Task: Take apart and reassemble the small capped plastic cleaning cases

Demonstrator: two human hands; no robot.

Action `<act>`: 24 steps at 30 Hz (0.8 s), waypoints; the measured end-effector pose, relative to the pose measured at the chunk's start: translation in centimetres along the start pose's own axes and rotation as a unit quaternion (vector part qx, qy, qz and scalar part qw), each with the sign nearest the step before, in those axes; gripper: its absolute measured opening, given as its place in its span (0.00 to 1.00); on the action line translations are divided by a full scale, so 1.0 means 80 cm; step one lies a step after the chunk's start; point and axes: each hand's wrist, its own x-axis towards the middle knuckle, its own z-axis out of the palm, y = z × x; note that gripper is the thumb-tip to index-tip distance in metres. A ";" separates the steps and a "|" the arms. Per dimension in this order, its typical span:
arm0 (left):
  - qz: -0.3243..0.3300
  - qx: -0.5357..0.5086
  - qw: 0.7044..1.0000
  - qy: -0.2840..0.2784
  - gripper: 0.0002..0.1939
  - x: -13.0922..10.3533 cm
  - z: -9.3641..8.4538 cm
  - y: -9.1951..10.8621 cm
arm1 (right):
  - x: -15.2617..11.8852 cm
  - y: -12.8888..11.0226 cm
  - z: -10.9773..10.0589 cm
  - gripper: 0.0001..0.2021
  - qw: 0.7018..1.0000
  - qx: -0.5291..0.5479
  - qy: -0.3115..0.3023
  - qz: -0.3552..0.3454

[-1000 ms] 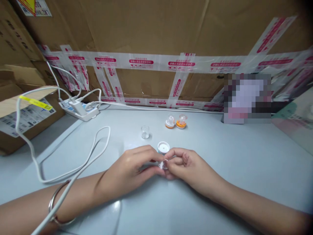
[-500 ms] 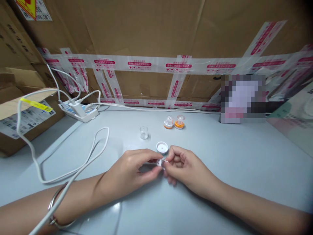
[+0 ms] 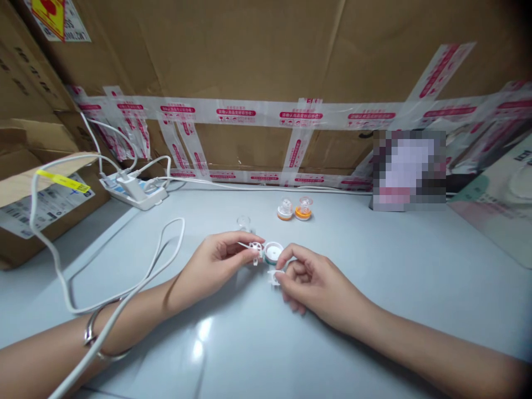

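A: What are your hands holding?

B: Your left hand (image 3: 218,256) pinches a small white openwork plastic piece (image 3: 256,247) between thumb and forefinger, fingers closed on its near side. Your right hand (image 3: 311,272) grips a small white notched plastic piece (image 3: 272,277) by its right edge, the other fingers curled behind.

A: Why hold them that way?

B: Probably because they are so small: a tip grip leaves much of each part showing, and keeping them apart lets you see both.

A: And the things around them?

B: The shallow white round case half with a teal side (image 3: 274,252) sits open side up between your hands, just beyond them, likely for easy reach. The clear round cup (image 3: 243,223) stands behind your left fingers, partly hidden. Farther back, the white case with an orange base (image 3: 285,211) and the orange case with a clear pinkish top (image 3: 303,210) stand side by side, perhaps to keep them out of your way.

A: Where do you have room?

B: On the right side of the grey-blue bench (image 3: 386,266), and toward you. The brown cardboard wall (image 3: 257,148) bounds the back. On your left, mind the white looping cable (image 3: 182,238); it crosses your forearm.
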 end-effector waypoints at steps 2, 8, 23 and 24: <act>-0.031 -0.013 0.999 0.008 0.11 0.003 -0.002 0.001 | 0.000 0.000 -0.002 0.04 0.998 -0.052 0.007 -0.020; -0.030 -0.014 0.999 -0.015 0.16 0.003 -0.001 -0.003 | 0.003 -0.005 -0.005 0.06 0.995 -0.092 0.019 -0.021; 0.017 0.026 0.998 -0.051 0.08 -0.003 0.003 -0.006 | 0.006 0.000 -0.005 0.08 0.995 0.025 0.061 -0.079; 0.023 0.029 0.998 -0.049 0.08 -0.005 0.004 -0.006 | 0.006 -0.001 -0.004 0.07 0.993 0.029 0.061 -0.093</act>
